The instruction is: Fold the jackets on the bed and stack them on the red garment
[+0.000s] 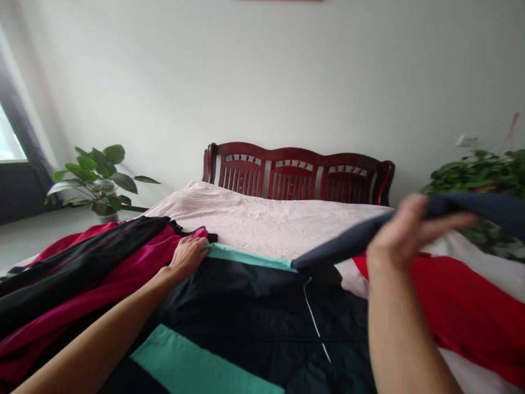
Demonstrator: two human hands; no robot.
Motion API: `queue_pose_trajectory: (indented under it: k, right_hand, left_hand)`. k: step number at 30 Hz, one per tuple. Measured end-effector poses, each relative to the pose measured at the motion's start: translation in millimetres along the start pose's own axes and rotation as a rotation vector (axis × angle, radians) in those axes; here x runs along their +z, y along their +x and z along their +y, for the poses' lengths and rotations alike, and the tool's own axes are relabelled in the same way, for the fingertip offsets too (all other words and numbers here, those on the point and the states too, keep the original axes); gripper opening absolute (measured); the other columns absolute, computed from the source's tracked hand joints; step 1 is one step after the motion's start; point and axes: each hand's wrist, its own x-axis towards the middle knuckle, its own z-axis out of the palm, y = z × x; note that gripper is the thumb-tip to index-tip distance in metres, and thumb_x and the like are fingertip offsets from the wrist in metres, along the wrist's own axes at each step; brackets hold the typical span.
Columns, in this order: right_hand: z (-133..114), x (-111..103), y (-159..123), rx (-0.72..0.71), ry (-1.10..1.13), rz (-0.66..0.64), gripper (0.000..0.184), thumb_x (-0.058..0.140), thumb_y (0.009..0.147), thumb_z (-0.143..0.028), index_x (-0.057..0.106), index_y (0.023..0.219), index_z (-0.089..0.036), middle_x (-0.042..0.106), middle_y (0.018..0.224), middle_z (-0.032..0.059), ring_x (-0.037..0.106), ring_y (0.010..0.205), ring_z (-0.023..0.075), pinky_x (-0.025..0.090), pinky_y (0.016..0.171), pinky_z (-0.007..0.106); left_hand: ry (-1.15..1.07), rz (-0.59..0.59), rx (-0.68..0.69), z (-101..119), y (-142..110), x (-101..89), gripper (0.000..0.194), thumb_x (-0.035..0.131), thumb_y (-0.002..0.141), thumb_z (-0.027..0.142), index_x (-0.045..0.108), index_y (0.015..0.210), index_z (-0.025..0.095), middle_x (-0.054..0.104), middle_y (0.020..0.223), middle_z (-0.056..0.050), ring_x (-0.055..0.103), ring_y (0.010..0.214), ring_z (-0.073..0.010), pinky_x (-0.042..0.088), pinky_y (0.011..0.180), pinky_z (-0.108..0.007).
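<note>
A dark navy jacket (254,306) with turquoise panels and a white drawstring lies spread in front of me. At the left end of its upper turquoise band, my left hand (188,256) is closed on the edge, fingers partly hidden. My right hand (400,232), blurred by motion, is lifted at the right. It is closed around a long navy sleeve (344,241) of the jacket, which stretches from the turquoise band up through the hand and trails off to the right.
Pink and black clothes (123,262) lie at the left, and a red garment (467,312) lies at the right. Beneath them is a bed with a pale pink sheet (254,219) and a dark red wooden headboard (293,169). Potted plants (98,175) flank it.
</note>
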Motion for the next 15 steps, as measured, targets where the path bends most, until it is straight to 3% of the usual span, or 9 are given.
queue_pose_trajectory:
  k: [2,3,4,7,9,11,13,15]
  right_hand:
    - [-1.4,39.1,25.6,0.003,-0.127,-0.078,0.083,0.026,0.097,-0.063,0.022,0.154,-0.003,0.025,0.162,0.0134,0.004,0.152,0.0355,-0.003,0.121,0.057]
    - [0.2,57.5,26.8,-0.004,-0.149,-0.143,0.085,0.039,0.093,-0.065,0.03,0.152,-0.005,0.027,0.161,0.0155,0.012,0.151,0.0361,0.006,0.121,0.057]
    - [3.9,73.5,18.9,-0.019,-0.176,-0.235,0.079,0.053,0.088,-0.062,0.045,0.146,-0.008,0.036,0.157,0.0157,0.024,0.148,0.0358,0.016,0.122,0.053]
    - [30.4,101.7,-48.7,-0.158,-0.472,-0.671,0.055,0.049,0.094,-0.044,0.055,0.141,-0.016,0.039,0.157,0.0145,0.035,0.145,0.0292,0.027,0.119,0.045]
    - [56.0,103.9,-106.3,-0.104,-0.614,-0.826,0.055,0.046,0.095,-0.042,0.051,0.145,-0.019,0.038,0.158,0.0144,0.038,0.144,0.0295,0.032,0.117,0.047]
    - [79.2,96.9,-150.3,-0.065,-0.701,-0.865,0.058,0.042,0.097,-0.044,0.043,0.151,-0.02,0.034,0.16,0.0131,0.032,0.147,0.0298,0.03,0.117,0.05]
    - [95.1,85.6,-172.0,-0.105,-0.72,-0.87,0.058,0.037,0.099,-0.046,0.038,0.153,-0.024,0.032,0.161,0.0093,0.028,0.149,0.0277,0.027,0.119,0.049]
    - [104.1,73.9,-176.5,-0.147,-0.729,-0.878,0.058,0.036,0.099,-0.047,0.038,0.153,-0.026,0.034,0.161,0.0071,0.029,0.148,0.0269,0.027,0.12,0.049]
  left_hand:
    - [0.025,0.007,-0.104,-5.7,9.9,-3.2,0.028,0.043,0.095,0.04,0.063,0.106,0.024,0.07,0.109,-0.008,0.062,0.109,-0.0262,0.041,0.098,-0.039]
    - [0.032,-0.004,-0.153,-7.9,12.2,-2.0,0.027,0.044,0.094,0.04,0.062,0.107,0.024,0.069,0.111,-0.008,0.063,0.108,-0.0267,0.044,0.094,-0.038]
    - [0.036,-0.021,-0.199,-9.8,12.5,1.2,0.028,0.047,0.093,0.039,0.062,0.11,0.023,0.069,0.114,-0.009,0.064,0.106,-0.0273,0.046,0.09,-0.038]
    - [0.039,-0.073,-0.324,-15.4,3.4,18.5,0.038,0.053,0.089,0.036,0.058,0.121,0.018,0.065,0.123,-0.016,0.066,0.105,-0.0312,0.049,0.08,-0.037]
    - [0.039,-0.094,-0.372,-19.6,-5.5,30.2,0.042,0.052,0.089,0.034,0.055,0.128,0.017,0.064,0.124,-0.017,0.066,0.107,-0.0315,0.05,0.079,-0.036]
    - [0.039,-0.098,-0.392,-23.5,-11.8,37.1,0.044,0.047,0.091,0.03,0.05,0.134,0.018,0.065,0.124,-0.015,0.066,0.108,-0.0292,0.051,0.08,-0.035]
    - [0.047,-0.089,-0.416,-25.5,-14.1,39.1,0.046,0.04,0.094,0.026,0.045,0.139,0.018,0.065,0.123,-0.015,0.066,0.107,-0.0282,0.052,0.079,-0.035]
    - [0.063,-0.077,-0.445,-23.9,-14.4,38.8,0.047,0.032,0.095,0.021,0.044,0.141,0.017,0.066,0.121,-0.017,0.067,0.102,-0.0298,0.052,0.076,-0.039]
